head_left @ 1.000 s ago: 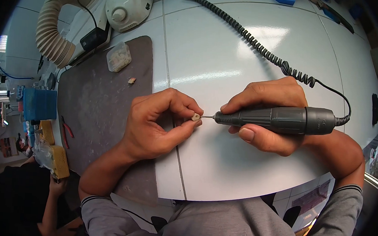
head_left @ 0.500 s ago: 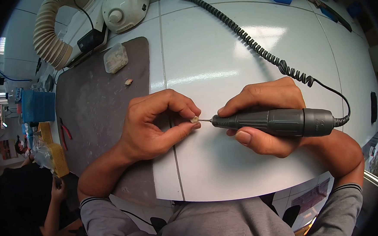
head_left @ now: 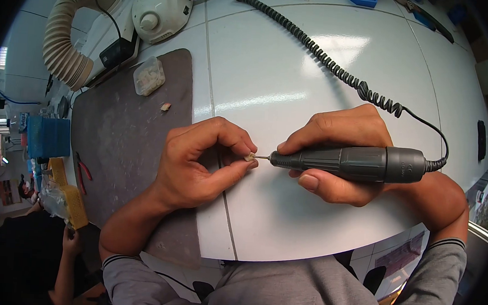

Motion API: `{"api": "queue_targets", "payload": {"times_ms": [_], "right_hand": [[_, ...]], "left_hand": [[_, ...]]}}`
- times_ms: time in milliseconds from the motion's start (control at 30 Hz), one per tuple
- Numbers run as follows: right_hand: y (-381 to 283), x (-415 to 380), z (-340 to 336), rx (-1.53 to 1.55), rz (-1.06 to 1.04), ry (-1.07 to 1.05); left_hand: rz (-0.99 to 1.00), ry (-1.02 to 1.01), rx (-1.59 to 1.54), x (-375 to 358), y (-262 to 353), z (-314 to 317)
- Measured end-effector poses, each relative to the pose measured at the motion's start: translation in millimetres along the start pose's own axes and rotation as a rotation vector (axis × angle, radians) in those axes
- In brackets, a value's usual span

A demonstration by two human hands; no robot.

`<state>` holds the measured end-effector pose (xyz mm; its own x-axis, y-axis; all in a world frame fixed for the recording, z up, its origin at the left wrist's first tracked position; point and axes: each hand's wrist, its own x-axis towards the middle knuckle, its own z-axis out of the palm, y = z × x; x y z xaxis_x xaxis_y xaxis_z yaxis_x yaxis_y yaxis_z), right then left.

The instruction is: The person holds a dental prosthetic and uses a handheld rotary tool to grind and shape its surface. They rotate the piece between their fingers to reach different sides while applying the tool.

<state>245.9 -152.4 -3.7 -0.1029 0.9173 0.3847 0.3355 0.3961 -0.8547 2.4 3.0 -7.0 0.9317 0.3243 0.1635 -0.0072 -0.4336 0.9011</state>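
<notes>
My left hand (head_left: 196,163) pinches a small cream-coloured, tooth-like piece (head_left: 250,157) between thumb and fingertips. Details of its shape are too small to make out. Wrapped in my right hand (head_left: 340,127) is a dark grey rotary handpiece (head_left: 360,163), held nearly level and pointing left. Its thin metal bur (head_left: 263,157) reaches the right side of the piece and appears to touch it. A black coiled cord (head_left: 322,56) runs from the handpiece's back end up to a white control unit (head_left: 162,10).
On the grey mat (head_left: 128,128) lie a clear box (head_left: 149,76) of pale pieces, a loose cream piece (head_left: 166,107) and red-handled pliers (head_left: 83,172). A ribbed hose (head_left: 67,35) stands at upper left. Another person's hand (head_left: 72,242) shows at lower left, near a yellow basket (head_left: 74,206).
My right hand and the handpiece have shifted slightly left, and the handpiece's back end has dipped a little toward me. My left hand keeps its pinch almost in place.
</notes>
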Motion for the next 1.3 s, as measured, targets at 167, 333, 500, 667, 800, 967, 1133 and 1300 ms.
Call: {"api": "queue_targets", "payload": {"times_ms": [167,333,500,667,800,967,1133,1300], "right_hand": [[1,0,-1,-0.008,-0.015,-0.011],[4,0,0,-0.047,-0.07,-0.038],[1,1,2,-0.064,-0.056,-0.044],[6,1,5,-0.045,-0.085,-0.035],[6,0,6,-0.059,-0.101,-0.042],[3,2,4,-0.079,-0.09,-0.044],[8,0,10,-0.094,-0.13,-0.003],[7,1,10,-0.111,-0.158,-0.03]], "left_hand": [[-0.024,-0.003,0.012,0,3,-1],[-0.03,0.008,0.012,-1,2,1],[0.024,0.06,0.032,1,-1,4],[0.017,-0.003,0.087,2,5,0],[0.061,0.01,0.111,3,5,2],[0.098,0.063,0.113,3,1,5],[0.059,0.069,0.098,4,3,4],[0.057,0.041,0.107,3,3,3]]}}
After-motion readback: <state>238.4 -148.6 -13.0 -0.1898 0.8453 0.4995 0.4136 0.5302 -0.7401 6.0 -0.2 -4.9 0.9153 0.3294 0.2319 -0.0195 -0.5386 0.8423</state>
